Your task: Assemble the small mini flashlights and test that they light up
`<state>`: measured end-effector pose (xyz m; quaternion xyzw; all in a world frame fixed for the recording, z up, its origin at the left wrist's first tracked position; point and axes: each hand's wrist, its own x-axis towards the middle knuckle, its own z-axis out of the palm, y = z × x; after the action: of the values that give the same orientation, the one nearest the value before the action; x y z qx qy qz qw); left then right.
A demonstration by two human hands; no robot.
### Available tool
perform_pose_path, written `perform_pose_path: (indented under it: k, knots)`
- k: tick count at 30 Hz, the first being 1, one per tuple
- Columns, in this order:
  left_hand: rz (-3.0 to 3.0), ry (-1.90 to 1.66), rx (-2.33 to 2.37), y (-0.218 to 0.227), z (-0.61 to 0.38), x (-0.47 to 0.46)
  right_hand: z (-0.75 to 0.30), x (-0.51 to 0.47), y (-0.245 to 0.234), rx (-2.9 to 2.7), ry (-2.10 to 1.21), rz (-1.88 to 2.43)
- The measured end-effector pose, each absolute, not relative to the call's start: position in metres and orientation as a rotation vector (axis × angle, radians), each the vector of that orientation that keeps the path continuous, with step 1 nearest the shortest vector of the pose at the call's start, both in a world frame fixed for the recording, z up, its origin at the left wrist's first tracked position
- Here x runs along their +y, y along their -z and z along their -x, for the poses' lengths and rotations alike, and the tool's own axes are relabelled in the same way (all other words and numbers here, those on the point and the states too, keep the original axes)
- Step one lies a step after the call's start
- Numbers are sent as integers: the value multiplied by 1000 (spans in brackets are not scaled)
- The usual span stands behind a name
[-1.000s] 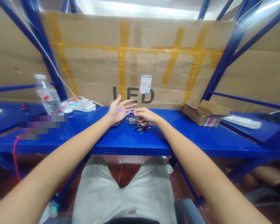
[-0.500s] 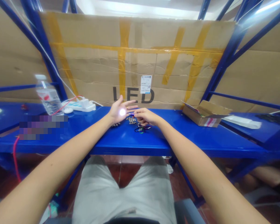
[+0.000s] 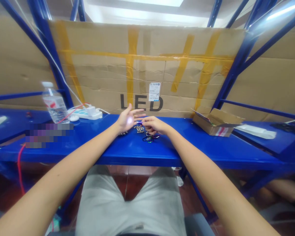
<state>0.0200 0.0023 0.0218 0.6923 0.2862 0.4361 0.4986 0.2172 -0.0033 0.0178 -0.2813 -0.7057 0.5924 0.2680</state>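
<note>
Bright ceiling light (image 3: 159, 2), upper-right glare (image 3: 285, 11), blurred edges (stretched, too)

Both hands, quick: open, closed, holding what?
Left hand: open, bright spot on its palm.
Right hand: closed, pinching a small purple tube.

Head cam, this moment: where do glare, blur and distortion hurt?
Head view: near-white spot on the left hand; glare around the tube light, upper right; sides soft, with the bottle leaning, probably wide-angle distortion; small parts too soft for detail; pixelated patch at left, contents unreadable.
</note>
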Motion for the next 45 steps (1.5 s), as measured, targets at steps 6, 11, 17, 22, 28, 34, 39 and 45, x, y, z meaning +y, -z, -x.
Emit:
perform_pose_path:
  k: [6,11,17,22,28,34,39,45]
  knots:
    - [-1384,-1077,552,-13,-19,10,-218,-4,-18,-1922,-1608,748]
    - [-1358,-1058,505,-10,-18,15,-218,-6,-19,-1915,-1608,773]
    - [-1322,-1096,534,-11,-20,13,-219,-5,-19,-1930,-1593,792]
    - [-1329,-1100,536,-12,-20,13,-218,-6,-20,-1926,-1601,782]
    - [-1336,-1105,518,-12,-19,13,-218,-4,-18,-1940,-1590,763]
    - [-1310,-1105,517,-13,-19,11,-218,-3,-17,-1930,-1576,758]
    - [-1339,-1091,494,-12,-18,13,-218,-2,-16,-1936,-1570,762]
    - [-1317,-1083,480,-12,-17,14,-218,-1,-16,-1934,-1585,765]
